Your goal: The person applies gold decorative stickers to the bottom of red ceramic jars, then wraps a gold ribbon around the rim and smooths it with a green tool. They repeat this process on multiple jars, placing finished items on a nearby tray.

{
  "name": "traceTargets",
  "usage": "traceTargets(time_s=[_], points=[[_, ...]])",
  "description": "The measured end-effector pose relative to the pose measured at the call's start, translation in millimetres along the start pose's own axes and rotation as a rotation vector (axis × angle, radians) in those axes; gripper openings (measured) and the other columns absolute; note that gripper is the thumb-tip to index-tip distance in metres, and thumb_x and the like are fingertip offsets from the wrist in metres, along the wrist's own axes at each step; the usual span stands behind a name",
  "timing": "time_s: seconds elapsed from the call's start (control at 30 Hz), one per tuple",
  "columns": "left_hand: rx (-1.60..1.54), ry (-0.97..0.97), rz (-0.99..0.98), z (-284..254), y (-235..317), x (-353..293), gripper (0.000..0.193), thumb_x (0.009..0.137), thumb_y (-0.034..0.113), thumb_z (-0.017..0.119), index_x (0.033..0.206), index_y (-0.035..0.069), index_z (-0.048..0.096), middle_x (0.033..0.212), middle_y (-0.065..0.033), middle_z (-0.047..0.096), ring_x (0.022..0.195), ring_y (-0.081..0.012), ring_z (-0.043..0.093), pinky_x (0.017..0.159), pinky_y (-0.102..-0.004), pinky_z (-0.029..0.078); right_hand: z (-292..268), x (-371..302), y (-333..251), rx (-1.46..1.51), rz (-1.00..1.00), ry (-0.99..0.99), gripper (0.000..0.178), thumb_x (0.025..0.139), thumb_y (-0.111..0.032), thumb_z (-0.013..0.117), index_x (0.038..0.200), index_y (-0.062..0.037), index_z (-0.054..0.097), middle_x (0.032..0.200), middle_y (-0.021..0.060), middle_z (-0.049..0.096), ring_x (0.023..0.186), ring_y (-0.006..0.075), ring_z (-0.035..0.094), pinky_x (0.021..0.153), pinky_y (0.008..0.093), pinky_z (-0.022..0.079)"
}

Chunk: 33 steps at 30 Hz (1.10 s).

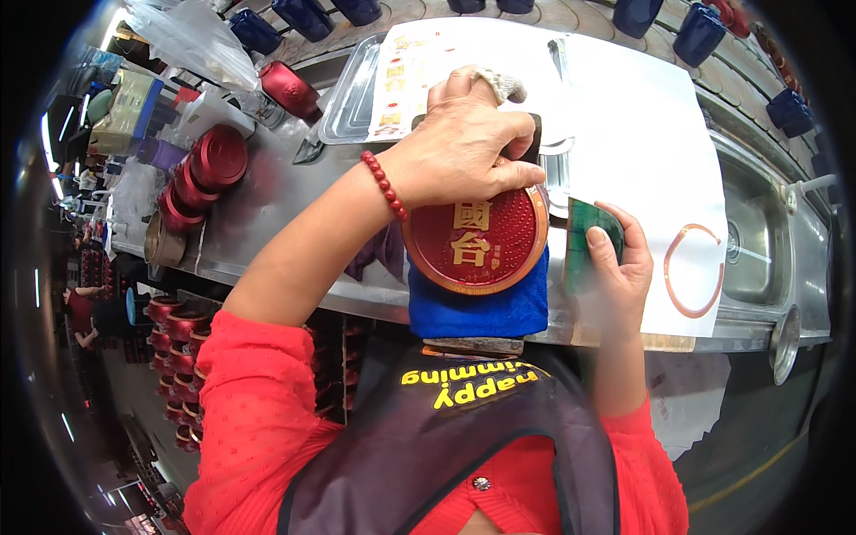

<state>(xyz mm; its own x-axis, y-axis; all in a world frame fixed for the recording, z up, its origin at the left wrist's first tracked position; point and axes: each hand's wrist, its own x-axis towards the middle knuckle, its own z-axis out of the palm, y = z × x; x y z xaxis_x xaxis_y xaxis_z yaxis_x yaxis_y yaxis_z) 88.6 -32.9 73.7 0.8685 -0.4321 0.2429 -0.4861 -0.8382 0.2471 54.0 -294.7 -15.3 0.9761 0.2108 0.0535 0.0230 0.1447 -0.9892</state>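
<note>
The red round vessel point(437, 241) lies on a folded blue cloth point(477, 312) at the tabletop's point(276, 218) near edge, its gold-marked face toward the viewer. The left hand point(468, 138) crosses its upper part, thumb at the orange-brown rim. The other fingers curl over the far side, where a whitish wrap point(501, 85) shows; contact beneath is hidden, so whether they grip the vessel cannot be told. The right hand point(629, 267) pinches a green sheet point(584, 236) between thumb and fingers, just right of the vessel; the wrist appears hazy. An orange-brown ring point(670, 281) rests on white paper point(637, 160), further right. Stacked red vessels point(218, 156) stand at left, partly overlapping.
</note>
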Motion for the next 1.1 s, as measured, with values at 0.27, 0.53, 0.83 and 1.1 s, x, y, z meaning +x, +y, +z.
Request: traceTargets(time_s=[0.27,0.53,0.83,1.1], points=[[-0.044,-0.189,-0.032,-4,-4,18,0.042,0.088,0.053,0.070,0.089,0.011,0.068,0.094,-0.0208,0.063,0.114,-0.0409,0.050,0.102,-0.0521,0.038,-1,3,1,0.027,0.006,-0.009,0.031,0.100,-0.013,0.069,0.127,0.0018,0.063,0.109,0.0063,0.069,0.097,0.0102,0.063,0.086,0.0244,0.052],[0.114,-0.137,0.017,-3,4,18,0.048,0.088,0.056,0.070,0.088,0.008,0.064,0.088,-0.0205,0.060,0.102,-0.0377,0.053,0.095,-0.0473,0.042,-2,1,3,0.052,0.052,-0.026,0.030,0.099,-0.013,0.069,0.126,0.0019,0.064,0.111,0.0061,0.069,0.100,0.0109,0.062,0.089,0.0250,0.051],[0.090,-0.110,-0.027,-2,13,16,0.050,0.085,0.057,0.072,0.085,0.007,0.065,0.089,-0.0208,0.060,0.102,-0.0383,0.054,0.095,-0.0483,0.043,0,-2,-1,0.014,0.016,-0.029,0.030,0.099,-0.012,0.070,0.125,0.0018,0.064,0.109,0.0051,0.069,0.099,0.0109,0.062,0.088,0.0251,0.051],[0.189,-0.097,-0.061,3,16,20,0.045,0.093,0.051,0.067,0.094,0.006,0.070,0.090,-0.0205,0.061,0.097,-0.0370,0.058,0.090,-0.0476,0.046,2,0,-8,-0.027,0.018,-0.028,0.028,0.098,-0.011,0.070,0.123,0.0013,0.065,0.107,0.0053,0.069,0.097,0.0108,0.063,0.087,0.0256,0.052]])
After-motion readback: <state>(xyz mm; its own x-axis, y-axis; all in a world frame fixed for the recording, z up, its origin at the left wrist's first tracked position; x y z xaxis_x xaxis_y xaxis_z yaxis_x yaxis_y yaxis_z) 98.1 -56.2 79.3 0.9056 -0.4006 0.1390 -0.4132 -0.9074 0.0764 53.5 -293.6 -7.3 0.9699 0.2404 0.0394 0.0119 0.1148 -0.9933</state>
